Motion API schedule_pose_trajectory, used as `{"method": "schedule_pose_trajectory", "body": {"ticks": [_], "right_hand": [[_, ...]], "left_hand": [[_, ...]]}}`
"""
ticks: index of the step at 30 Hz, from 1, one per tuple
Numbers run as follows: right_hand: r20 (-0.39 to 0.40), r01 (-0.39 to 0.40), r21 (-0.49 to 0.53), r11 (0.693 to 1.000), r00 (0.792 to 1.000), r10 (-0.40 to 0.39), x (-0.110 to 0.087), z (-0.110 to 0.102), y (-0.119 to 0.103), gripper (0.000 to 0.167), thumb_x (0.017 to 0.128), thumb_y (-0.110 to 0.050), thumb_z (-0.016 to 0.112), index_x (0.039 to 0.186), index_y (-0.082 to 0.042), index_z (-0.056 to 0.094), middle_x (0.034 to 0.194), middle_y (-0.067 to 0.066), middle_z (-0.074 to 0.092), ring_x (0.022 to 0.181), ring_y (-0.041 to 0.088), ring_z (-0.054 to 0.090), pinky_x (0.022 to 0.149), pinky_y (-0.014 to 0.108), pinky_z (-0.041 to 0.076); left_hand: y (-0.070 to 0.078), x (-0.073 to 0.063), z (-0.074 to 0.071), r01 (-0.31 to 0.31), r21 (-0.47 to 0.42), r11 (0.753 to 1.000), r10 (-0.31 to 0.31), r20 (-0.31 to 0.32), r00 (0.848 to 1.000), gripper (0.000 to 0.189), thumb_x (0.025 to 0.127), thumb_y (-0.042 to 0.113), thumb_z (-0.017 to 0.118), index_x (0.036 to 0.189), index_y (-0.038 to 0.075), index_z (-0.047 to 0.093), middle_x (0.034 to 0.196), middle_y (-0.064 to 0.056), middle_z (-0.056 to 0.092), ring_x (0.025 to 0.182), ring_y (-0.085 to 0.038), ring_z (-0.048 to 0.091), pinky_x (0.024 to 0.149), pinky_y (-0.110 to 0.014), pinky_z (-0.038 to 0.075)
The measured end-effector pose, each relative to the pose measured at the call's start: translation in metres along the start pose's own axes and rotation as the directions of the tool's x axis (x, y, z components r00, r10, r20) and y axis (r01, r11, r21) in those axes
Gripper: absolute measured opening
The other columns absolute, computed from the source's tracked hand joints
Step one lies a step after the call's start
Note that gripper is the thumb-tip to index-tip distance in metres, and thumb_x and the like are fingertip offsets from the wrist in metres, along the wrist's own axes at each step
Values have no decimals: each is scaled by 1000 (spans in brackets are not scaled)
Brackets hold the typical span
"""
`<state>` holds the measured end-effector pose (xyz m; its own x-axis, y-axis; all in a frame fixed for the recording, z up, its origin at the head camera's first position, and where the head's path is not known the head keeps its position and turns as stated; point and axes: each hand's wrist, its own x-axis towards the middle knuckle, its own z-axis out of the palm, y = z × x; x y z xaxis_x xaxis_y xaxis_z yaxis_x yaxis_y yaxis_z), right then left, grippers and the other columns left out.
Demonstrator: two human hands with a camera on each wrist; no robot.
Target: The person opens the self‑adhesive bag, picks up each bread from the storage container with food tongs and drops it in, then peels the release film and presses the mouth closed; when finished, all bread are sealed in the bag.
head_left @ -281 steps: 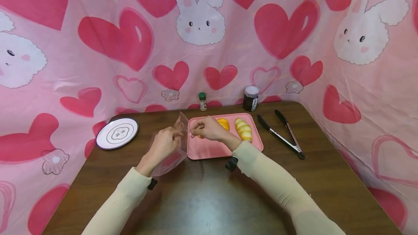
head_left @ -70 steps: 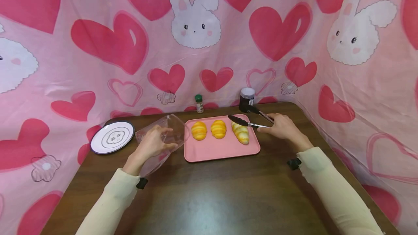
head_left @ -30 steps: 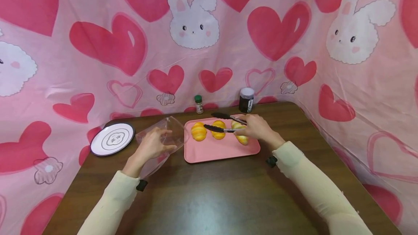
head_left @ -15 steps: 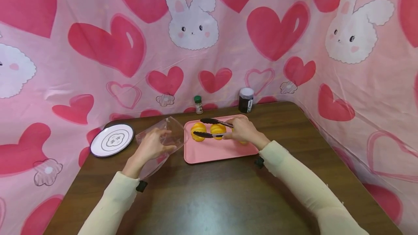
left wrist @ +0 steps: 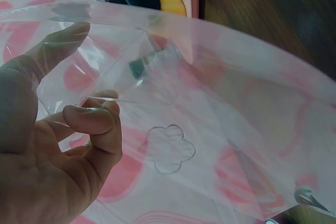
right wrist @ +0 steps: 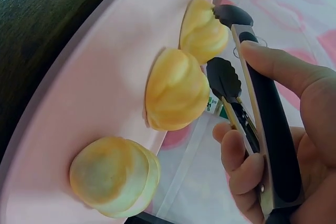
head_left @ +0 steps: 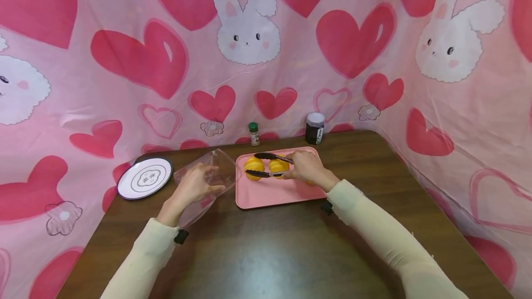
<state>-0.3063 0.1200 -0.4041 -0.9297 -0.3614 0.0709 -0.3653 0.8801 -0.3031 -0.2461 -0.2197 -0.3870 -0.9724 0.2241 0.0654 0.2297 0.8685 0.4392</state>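
Note:
My left hand (head_left: 192, 188) holds a clear plastic bag (head_left: 223, 164), thumb spread from the curled fingers and the film stretched around them in the left wrist view. My right hand (head_left: 306, 167) grips black-tipped metal tongs (right wrist: 266, 114) by the handles. Their arms stand apart; in the head view the tips lie on either side of the leftmost yellow bread roll (head_left: 254, 165). One tip overlaps that roll's edge in the right wrist view. A second yellow roll (right wrist: 177, 90) sits beside it on the pink tray (head_left: 266, 196). The longer, paler bread (right wrist: 113, 176) is mostly hidden under my right hand in the head view.
A white plate (head_left: 144, 178) with a dark rim lies at the table's left edge. At the back stand a green-capped seasoning bottle (head_left: 254, 134) and a dark jar (head_left: 314, 129) with a pale lid, close to the pink heart-print cloth (head_left: 245, 77).
My right hand has picked up the tongs from the table's right side and carried them left over the tray, to the leftmost roll. My left hand has moved slightly left, its thumb now spread.

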Motion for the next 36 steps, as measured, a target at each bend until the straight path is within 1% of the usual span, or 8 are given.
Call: {"method": "schedule_pose_trajectory", "body": {"ticks": [3,7,16,19,23,26,33,36], "right_hand": [[-10,-11,-13,1000,1000,11,-1,1,0,59,75,-47,85,120,-11,73,95,3,76,77,20,60,76,37,53],[-30,1,-24,1000,1000,-2,-1,2,0,59,76,-46,84,122,-11,73,114,6,75,87,22,65,84,41,55],[-44,-3,-8,1000,999,3,-4,2,4,58,78,-46,82,124,-12,72,119,6,74,96,25,66,91,44,54],[-37,-15,-8,1000,999,15,-6,1,6,58,79,-49,81,125,-15,72,120,3,74,96,23,65,87,45,55],[-19,-41,15,999,999,42,-9,-3,8,60,80,-52,79,128,-18,70,122,0,72,91,19,60,77,44,54],[-13,-58,30,998,998,59,-11,-8,8,61,81,-54,77,130,-19,68,125,0,70,91,20,57,75,42,51],[-27,-65,63,996,997,67,-17,-16,11,66,79,-57,76,135,-24,65,135,4,66,107,26,61,90,50,52],[-48,-45,64,997,998,48,-20,-20,12,65,80,-56,77,135,-25,64,134,3,67,106,26,63,88,50,53]], "left_hand": [[-1,0,0,2,2,1000,-2,1,1000,69,76,38,85,132,3,63,124,-21,62,111,-36,61,95,-55,52],[-2,0,-1,10,2,1000,-10,3,1000,70,76,38,85,132,3,62,123,-21,62,110,-36,61,93,-55,53],[-2,1,-1,26,2,1000,-26,16,1000,69,76,38,85,133,4,62,121,-19,62,109,-34,60,92,-53,53],[-2,1,-1,34,0,999,-34,20,999,69,76,37,85,133,4,62,120,-18,62,109,-34,60,92,-54,53],[-1,2,-1,48,2,999,-48,23,999,70,76,37,85,133,5,62,121,-19,61,110,-35,60,93,-55,52],[0,2,-1,55,4,998,-55,28,998,70,76,37,85,134,5,62,122,-19,60,110,-35,59,94,-55,52],[0,3,2,55,23,998,-56,25,998,70,76,38,85,134,6,62,119,-17,60,107,-33,59,93,-54,52],[0,4,3,62,29,998,-63,24,998,72,75,37,86,134,6,61,118,-17,60,107,-33,58,92,-53,52]]}}
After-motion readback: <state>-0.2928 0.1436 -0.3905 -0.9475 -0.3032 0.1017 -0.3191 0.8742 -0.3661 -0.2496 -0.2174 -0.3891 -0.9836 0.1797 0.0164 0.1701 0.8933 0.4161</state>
